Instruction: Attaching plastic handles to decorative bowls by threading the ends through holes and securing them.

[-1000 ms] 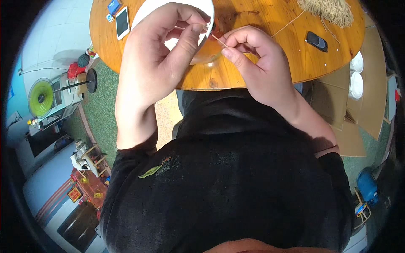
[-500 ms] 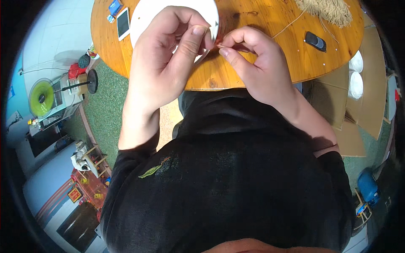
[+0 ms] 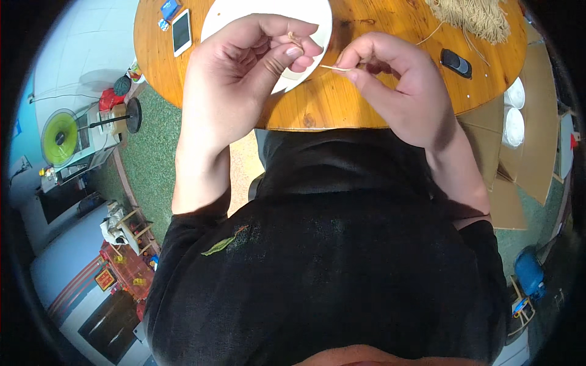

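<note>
While I looked down through the head view, my right hand (image 3: pixel 408 85) had its grip pressed together, thumb to forefinger, on a pale strand (image 3: pixel 333 68). That strand lay to the left of this grip, its long axis running nearly sideways, its tip just beside my left hand (image 3: pixel 235 79) but apart from it. The left grip was pinching a small loop (image 3: pixel 295 43) between thumb and forefinger, slightly farther from the body than the strand. So the right hand was nearer the strand's body, the left nearer its tip; whether loop and strand were one string, I could not tell.

Beneath the left hand I saw the plate (image 3: pixel 268 6) on the wooden surface (image 3: pixel 317 111). Beyond the right hand lay the bundle (image 3: pixel 473 19), one thread trailing back behind the knuckles, then a black gadget (image 3: pixel 456 63).
</note>
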`<state>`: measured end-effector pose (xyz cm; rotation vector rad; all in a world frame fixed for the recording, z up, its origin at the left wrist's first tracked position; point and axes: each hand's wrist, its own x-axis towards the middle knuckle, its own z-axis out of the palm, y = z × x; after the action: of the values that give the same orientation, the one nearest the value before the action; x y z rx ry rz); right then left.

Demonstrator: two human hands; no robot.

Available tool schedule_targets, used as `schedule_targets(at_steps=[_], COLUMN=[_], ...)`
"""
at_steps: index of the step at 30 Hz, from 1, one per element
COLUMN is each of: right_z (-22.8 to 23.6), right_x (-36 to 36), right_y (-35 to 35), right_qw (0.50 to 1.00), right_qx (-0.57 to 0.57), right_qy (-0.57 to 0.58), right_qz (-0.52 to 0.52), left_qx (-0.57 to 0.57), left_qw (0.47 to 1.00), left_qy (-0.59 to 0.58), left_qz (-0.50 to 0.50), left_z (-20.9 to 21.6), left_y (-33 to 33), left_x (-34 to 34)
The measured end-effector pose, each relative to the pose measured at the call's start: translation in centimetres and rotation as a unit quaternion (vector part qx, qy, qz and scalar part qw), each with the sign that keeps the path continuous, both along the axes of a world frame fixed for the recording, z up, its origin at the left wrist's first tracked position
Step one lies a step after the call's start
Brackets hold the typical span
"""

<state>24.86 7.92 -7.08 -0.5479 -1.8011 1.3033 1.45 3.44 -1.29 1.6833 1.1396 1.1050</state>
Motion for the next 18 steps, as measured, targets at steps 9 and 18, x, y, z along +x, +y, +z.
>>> schedule_targets(at_steps=[9,18], right_z=[5.1,8.6], right_x=[0.1,0.6], right_y=[0.9,3.4], right_qw=[0.993,0.926], right_qx=[0.022,0.312], right_qy=[-0.103,-0.206], right_qz=[-0.051,-0.053], left_qx=[-0.039,-0.086], left_qw=[0.999,0.995], left_qy=[-0.028,-0.044], left_qz=[-0.004,-0.038], left_z=[0.0,-0.2], left_y=[0.0,0.2], left_x=[-0.6,-0.2])
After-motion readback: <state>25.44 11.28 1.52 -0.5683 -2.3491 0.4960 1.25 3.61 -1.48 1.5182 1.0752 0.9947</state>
